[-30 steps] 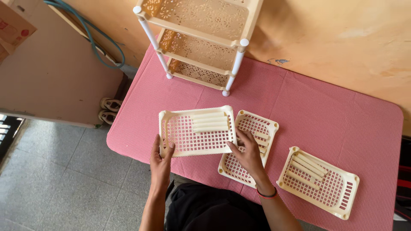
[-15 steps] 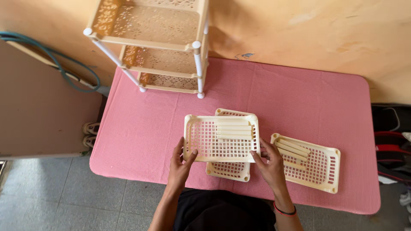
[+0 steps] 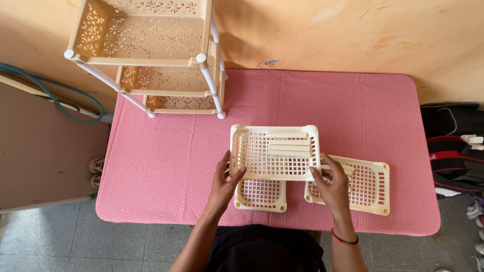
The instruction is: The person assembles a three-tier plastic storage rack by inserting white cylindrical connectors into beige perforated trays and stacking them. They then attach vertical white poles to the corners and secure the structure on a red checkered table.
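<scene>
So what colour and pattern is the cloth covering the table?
Pink-and-white small gingham check on the tablecloth, clearest in the head view.

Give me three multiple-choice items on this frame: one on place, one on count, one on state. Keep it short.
1. Where does the assembled shelf rack stand?
A. on the table's far left corner
B. on the floor to the right
C. at the near right edge

2. How many loose cream trays are on or over the checked cloth?
A. one
B. three
C. five

3. What state is the top tray in?
A. lying flat with no hand on it
B. held at both ends by the two hands
C. slotted into the rack

Answers:
1 A: the rack's legs rest on the far left of the cloth.
2 B: the held tray, the tray under it, and the tray at right.
3 B: the left hand and right hand each have a grip on one end.
</scene>
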